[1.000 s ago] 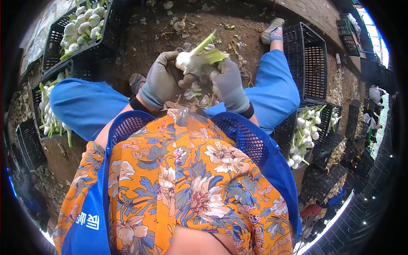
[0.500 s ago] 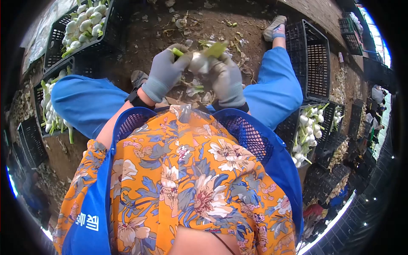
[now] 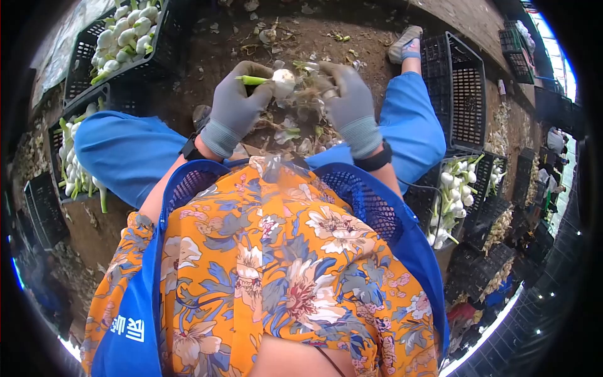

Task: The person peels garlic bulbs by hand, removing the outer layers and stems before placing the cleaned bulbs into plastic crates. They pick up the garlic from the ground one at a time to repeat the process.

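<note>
My gloved left hand [image 3: 237, 103] is closed around the green stem [image 3: 252, 80] of a garlic bulb [image 3: 284, 83]. The white bulb sticks out to the right of my thumb and fingers. To the right of it, apart from the bulb, is my gloved right hand [image 3: 353, 103]. Its fingers curl inward, and something small and pale seems to be between them, too blurred to name. Below both hands, loose garlic peel and leaf scraps [image 3: 287, 131] lie on the soil.
A black crate [image 3: 151, 60] heaped with garlic bulbs stands at upper left, another garlic crate [image 3: 59, 182] beside my left knee. To the right are a black crate [image 3: 468, 94] and a crate with stemmed garlic [image 3: 455, 191]. More crates line the far right.
My hands have moved apart, the right one to the right. The bulb, earlier between both hands, is now in my left hand alone. The loose green leaf at my right hand is gone from there.
</note>
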Motion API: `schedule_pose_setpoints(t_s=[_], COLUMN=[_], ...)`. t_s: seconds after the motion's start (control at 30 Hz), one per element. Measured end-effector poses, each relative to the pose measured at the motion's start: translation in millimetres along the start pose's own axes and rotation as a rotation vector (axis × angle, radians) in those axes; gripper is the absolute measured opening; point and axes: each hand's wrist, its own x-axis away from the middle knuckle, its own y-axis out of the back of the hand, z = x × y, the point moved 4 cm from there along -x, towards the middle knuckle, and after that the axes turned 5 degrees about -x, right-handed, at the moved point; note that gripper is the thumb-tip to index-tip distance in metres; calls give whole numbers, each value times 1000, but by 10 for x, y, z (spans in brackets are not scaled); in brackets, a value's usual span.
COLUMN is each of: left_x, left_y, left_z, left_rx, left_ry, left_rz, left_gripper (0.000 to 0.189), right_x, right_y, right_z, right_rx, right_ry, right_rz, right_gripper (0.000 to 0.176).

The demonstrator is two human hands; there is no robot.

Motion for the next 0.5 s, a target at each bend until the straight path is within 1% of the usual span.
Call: schedule_pose_setpoints(t_s=[0.03, 0.07, 0.13, 0.17, 0.23, 0.27, 0.33, 0.37, 0.43, 0.47, 0.5], left_x=[17, 26, 59, 72, 86, 92, 110, 110, 84, 74, 45], left_y=[-9, -12, -36, -41, -25, -17, -17, -25, -44, -32, -13], left_z=[-10, -11, -88, -107, -187, -171, -134, -89, -27, -48, -57], left_rx=[-127, -132, -260, -261, -381, -379, -391, -387, -41, -39, 72], left_ry=[-14, -12, -204, -204, -277, -275, -341, -340, -369, -374, -296], left_rz=[6, 4, -13, -4, -38, -39, -37, -35, 40, 44, 78], left_gripper=[17, 17, 17, 17, 18, 18, 18, 18, 23, 23, 24], right_x=[-12, -26, -8, 4, 3, 2, -2, -8, -94, -123, -62], right_y=[-21, -101, -198, -219, -236, -257, -329, -390, -536, -536, -517], right_z=[181, 257, 422, 453, 513, 506, 409, 284, -177, -376, -526], right_rx=[-256, -262, -149, -148, -4, -4, 105, 109, 386, 381, 382], right_ry=[51, 51, 201, 192, 238, 238, 205, 204, -88, -330, -330], right_rz=[-38, -38, -69, -74, -120, -117, -130, -128, 50, 230, 222], right_gripper=[24, 24, 16, 16, 12, 12, 9, 9, 11, 13, 13])
